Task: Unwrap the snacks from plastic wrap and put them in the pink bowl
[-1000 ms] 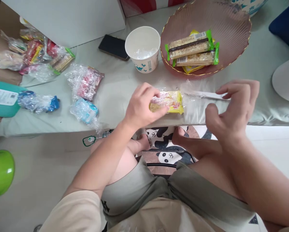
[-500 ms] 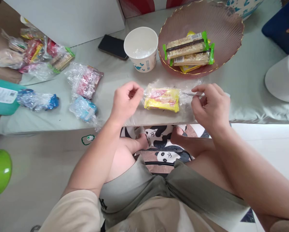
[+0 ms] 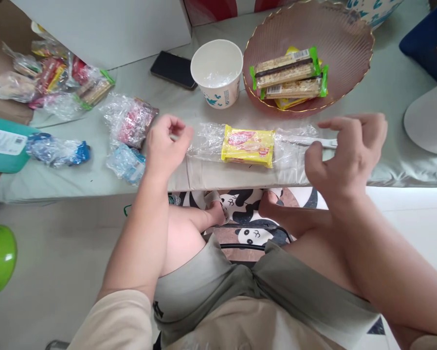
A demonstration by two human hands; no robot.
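A yellow snack packet (image 3: 247,146) lies on a sheet of clear plastic wrap (image 3: 207,138) spread along the table's front edge. My left hand (image 3: 166,145) is closed in a pinch at the wrap's left end. At the wrap's right end, where a white strip (image 3: 315,142) runs, my right hand (image 3: 346,153) has its fingers curled around the edge. The wrap is drawn out flat between the two hands.
A pink ribbed bowl (image 3: 335,39) holds green-ended wafer bars (image 3: 287,73). A white paper cup (image 3: 217,73) and a black phone (image 3: 173,70) stand behind. Wrapped snacks (image 3: 129,121) lie at the left, beside a teal box (image 3: 3,148). A white object (image 3: 428,121) is at the right.
Both hands have moved apart, the left one leftward and the right one rightward. The plastic wrap is now stretched wider and flatter around the yellow packet.
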